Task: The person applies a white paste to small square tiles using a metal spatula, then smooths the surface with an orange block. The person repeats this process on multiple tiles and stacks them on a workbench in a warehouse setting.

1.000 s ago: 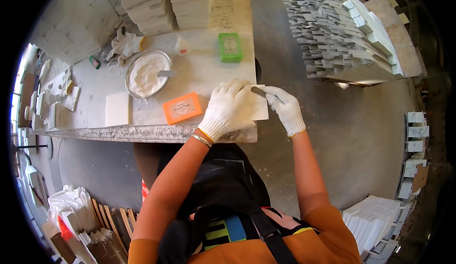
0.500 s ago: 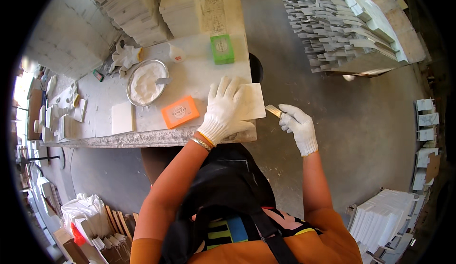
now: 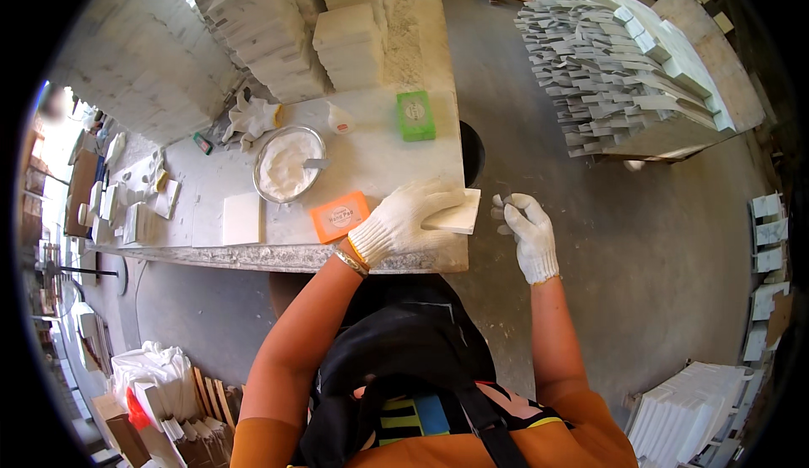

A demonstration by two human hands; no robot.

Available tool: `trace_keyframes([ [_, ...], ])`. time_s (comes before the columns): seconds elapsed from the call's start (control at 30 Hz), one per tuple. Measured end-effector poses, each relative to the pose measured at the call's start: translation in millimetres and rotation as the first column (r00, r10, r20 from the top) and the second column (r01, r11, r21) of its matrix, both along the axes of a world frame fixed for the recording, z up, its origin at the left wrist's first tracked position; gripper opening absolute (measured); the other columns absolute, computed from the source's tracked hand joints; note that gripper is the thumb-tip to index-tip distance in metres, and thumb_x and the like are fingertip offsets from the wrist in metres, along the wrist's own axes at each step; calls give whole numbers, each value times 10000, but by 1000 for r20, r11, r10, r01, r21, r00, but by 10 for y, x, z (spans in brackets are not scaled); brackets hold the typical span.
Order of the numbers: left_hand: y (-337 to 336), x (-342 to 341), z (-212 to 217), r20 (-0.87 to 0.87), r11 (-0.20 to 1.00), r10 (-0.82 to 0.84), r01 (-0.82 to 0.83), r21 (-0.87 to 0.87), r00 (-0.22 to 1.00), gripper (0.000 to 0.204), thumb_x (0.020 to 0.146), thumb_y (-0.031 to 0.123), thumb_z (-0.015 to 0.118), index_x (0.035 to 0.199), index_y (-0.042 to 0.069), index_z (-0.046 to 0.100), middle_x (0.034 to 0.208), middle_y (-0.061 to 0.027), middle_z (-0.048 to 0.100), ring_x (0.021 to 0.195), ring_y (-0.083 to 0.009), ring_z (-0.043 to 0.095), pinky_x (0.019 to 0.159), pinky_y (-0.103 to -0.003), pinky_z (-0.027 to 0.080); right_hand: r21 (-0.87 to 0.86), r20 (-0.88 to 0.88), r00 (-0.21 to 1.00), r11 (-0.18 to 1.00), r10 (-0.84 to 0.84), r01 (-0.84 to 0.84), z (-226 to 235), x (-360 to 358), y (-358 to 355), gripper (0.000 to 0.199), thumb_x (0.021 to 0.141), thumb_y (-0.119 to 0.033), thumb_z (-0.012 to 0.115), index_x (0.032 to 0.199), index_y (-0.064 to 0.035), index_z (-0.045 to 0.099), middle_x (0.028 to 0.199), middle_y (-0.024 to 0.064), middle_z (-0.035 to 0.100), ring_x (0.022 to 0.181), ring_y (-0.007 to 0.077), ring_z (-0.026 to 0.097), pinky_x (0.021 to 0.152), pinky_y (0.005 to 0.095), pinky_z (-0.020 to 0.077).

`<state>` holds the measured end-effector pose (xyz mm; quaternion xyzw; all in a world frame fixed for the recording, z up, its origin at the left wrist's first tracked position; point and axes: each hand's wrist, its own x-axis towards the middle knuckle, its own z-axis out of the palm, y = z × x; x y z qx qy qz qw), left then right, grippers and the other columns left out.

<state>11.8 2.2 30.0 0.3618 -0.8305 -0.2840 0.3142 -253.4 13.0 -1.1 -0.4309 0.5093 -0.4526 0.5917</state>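
My left hand (image 3: 410,223), in a white knitted glove, grips a white rectangular tile (image 3: 458,217) at the table's right front corner. The tile's far part lies under the glove, and its right end juts past the table edge. Off the corner, over the floor, my gloved right hand (image 3: 532,230) is closed around a small flat tool (image 3: 499,202). Mostly the fingers hide that tool, and only a little grey shows. An orange box (image 3: 340,217) lies just left of my left hand. Behind it stands a metal bowl (image 3: 317,183) of white paste with a spatula (image 3: 316,164) in it.
On the table (image 3: 362,152) are a green box (image 3: 415,116), a small white bottle (image 3: 340,120), another white tile (image 3: 243,219) and a crumpled glove (image 3: 249,121). Tall slab stacks (image 3: 350,47) rise at the back. Piled strips (image 3: 590,72) stand across the floor at the right.
My left hand has turned from lying flat on the tile to gripping it, and the tile has tilted. My right hand has turned, so its tool shows less. The whole view has shifted slightly.
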Motion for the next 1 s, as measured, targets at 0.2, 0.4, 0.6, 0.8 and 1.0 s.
trace_keyframes([
  [0.2,29,178,151,-227,984,-46,83,158,973,520,885,367,698,1266,16,664,1273,-205,660,1214,-396,597,1044,-433,463,-40,154,980,991,129,-125,13,348,-176,229,985,-227,657,1121,-44,677,1056,14,704,1002,95,629,824,289,505],
  [0.4,90,252,159,-115,945,212,-174,276,970,340,887,245,719,1166,50,705,1110,-155,717,1022,-318,679,904,-374,529,-18,66,990,993,121,-120,337,367,-26,199,993,-178,636,1103,-12,645,1184,106,694,1014,183,656,867,331,522],
  [0.6,64,74,-13,-35,926,258,-237,293,965,256,828,183,764,1067,98,737,951,-115,716,912,-280,675,830,-348,535,-104,-172,979,986,109,-129,535,301,221,241,962,-192,671,1103,4,670,1163,120,701,1032,177,647,860,308,523],
  [0.8,111,72,-301,-478,845,350,-52,531,806,238,820,67,774,1052,53,724,933,-49,704,890,-149,630,851,-307,510,-85,-263,939,964,223,-253,712,187,27,175,937,-135,695,1048,0,689,979,37,681,865,101,579,766,248,480],
  [1.0,64,149,-261,-540,786,368,58,616,757,323,871,109,762,1159,-12,680,1098,-59,708,1031,-129,615,947,-314,493,-214,-458,809,838,368,-503,957,421,-457,170,917,-39,677,1078,-2,718,924,56,705,837,115,634,755,272,517],
])
